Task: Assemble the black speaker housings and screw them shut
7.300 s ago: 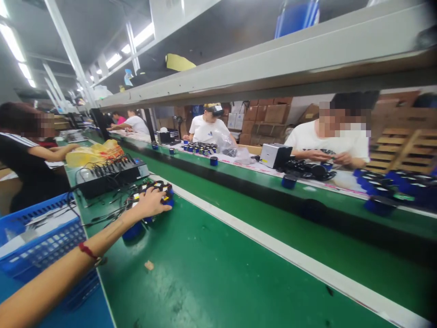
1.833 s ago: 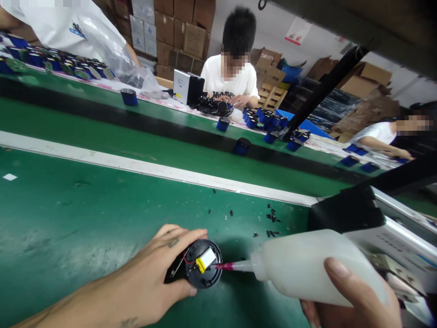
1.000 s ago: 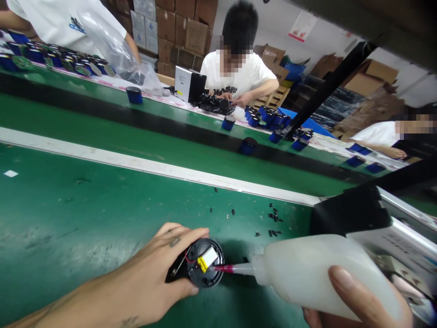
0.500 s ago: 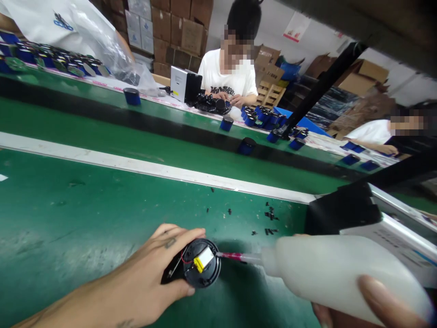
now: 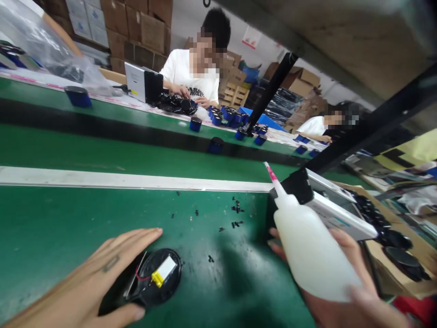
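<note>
A round black housing (image 5: 172, 284) lies on the green table, with a small silver-and-yellow battery (image 5: 165, 270) and thin wires inside it. My left hand (image 5: 112, 273) is open around its left side, fingers stretched above it and thumb below, with a gap between fingertips and rim. In my right hand (image 5: 355, 278) is a whitish squeeze bottle (image 5: 314, 250), tilted with its nozzle up. The narrow tip holds pinkish-red liquid or residue and stands apart from the housing.
Small black bits (image 5: 236, 208) are scattered on the green table (image 5: 85, 214). A white-and-black box (image 5: 337, 205) stands behind the bottle. At right is a carton (image 5: 385, 269) with black parts. Blue-and-black cylinders (image 5: 215, 145) sit on the conveyor, and a co-worker (image 5: 196, 68) sits beyond.
My right hand has drawn the bottle away from the housing and turned its nozzle upward. My left fingers have spread off the housing, which now lies flatter on the table. The view has shifted right.
</note>
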`<state>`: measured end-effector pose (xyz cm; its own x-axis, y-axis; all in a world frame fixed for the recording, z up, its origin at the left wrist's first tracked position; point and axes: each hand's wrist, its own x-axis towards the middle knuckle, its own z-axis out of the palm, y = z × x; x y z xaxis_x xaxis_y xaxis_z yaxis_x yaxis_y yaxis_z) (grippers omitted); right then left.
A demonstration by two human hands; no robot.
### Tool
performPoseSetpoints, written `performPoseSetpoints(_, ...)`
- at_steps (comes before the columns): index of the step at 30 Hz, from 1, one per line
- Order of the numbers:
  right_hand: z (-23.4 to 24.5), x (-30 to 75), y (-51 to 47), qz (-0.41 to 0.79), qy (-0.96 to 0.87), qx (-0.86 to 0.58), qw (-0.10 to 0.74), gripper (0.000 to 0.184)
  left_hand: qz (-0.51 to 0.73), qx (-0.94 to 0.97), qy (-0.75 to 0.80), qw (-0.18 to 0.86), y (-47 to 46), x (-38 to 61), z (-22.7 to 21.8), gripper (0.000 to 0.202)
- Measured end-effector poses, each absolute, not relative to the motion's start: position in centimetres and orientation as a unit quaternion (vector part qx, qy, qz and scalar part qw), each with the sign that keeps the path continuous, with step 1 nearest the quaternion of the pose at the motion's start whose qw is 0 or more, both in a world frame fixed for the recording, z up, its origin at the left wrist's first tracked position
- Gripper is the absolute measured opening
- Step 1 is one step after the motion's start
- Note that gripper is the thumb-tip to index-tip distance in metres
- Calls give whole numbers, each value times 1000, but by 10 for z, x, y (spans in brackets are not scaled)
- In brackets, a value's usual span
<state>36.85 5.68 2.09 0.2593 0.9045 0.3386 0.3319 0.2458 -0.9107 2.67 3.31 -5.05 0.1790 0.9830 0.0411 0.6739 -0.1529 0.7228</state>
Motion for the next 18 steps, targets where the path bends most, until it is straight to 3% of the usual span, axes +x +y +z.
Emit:
performPoseSetpoints(4,-6,354,52,4,-710,-586,391,42,217,719,591,295,40,11,-37,55)
performPoseSetpoints(6,-20,346,50,-106,-763,-567,292,46,207,708,597,317,41,10,-25,57)
performPoseSetpoints(9,-29,339,51,-197,-777,-556,220,53,167,695,594,368,42,16,-2,64)
performPoseSetpoints(11,-24,337,53,-250,-770,-560,178,50,165,678,592,404,42,20,10,57)
performPoseSetpoints(15,-5,332,54,-296,-777,-528,173,42,235,643,594,423,39,22,11,48)
performPoseSetpoints(18,-8,321,53,-226,-833,-463,198,32,291,625,594,415,37,23,-2,51)
